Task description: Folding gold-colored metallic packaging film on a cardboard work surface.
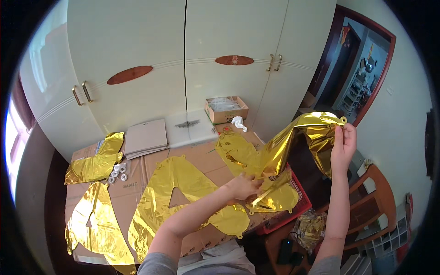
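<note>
My right hand point(344, 143) is raised and pinches the tabbed corner of a gold foil balloon point(277, 151). The flat, uninflated balloon arches down to the left from it, with one loose flap hanging below. My left hand point(247, 187) rests on the lower foil near the table, fingers apart, some of them hidden against the shiny sheet. Under and beside this hand lies a large A-shaped gold foil balloon point(158, 192). Behind it, more flat gold foil point(236, 149) overlaps the raised piece; where one ends and the other begins is hard to see.
Another A-shaped foil balloon point(98, 220) and folded gold foil point(94, 167) lie at left, beside white ribbon rolls point(117, 172). Flat cardboard pieces point(145, 137), an open box point(227, 109) and crumpled white tissue point(239, 123) sit behind. A red crate point(300, 195) and wooden chair point(378, 197) stand right.
</note>
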{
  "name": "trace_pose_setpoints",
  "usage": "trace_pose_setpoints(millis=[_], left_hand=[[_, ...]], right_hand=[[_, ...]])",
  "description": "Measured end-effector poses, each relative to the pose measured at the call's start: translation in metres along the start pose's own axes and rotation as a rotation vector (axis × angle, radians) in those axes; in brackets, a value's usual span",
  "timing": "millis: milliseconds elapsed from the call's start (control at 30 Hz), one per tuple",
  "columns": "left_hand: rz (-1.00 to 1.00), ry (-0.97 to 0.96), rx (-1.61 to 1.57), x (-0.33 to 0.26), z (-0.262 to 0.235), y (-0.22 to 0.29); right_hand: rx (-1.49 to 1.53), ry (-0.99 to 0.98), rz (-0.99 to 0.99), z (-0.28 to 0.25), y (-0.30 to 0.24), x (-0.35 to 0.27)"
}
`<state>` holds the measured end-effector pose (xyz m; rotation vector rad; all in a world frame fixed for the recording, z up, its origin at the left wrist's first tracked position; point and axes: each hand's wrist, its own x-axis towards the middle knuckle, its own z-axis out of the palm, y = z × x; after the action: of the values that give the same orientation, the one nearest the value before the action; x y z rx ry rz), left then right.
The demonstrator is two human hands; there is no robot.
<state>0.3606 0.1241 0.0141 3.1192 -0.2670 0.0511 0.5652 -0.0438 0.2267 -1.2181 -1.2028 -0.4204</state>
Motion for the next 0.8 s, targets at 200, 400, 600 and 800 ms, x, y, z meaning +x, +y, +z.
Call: trace_pose_setpoints(millis=[200,400,600,800], left_hand=[[-0.057,0.184,-0.034,-0.005,0.015,-0.008],[-0.345,0.094,-0.043,-0.005,0.006,-0.04],[-0.33,0.29,-0.013,-0.007,0.007,-0.067],[-0.765,0.399,-0.48,0.008,0.002,-0.094]], right_hand=[[0.03,0.026,0.013,-0.005,0.001,-0.002],[0.045,0.08,0.031,-0.006,-0.001,-0.005],[0.056,0.067,0.043,-0.008,0.001,-0.011],[0.049,0.064,0.045,-0.012,0.004,-0.016]])
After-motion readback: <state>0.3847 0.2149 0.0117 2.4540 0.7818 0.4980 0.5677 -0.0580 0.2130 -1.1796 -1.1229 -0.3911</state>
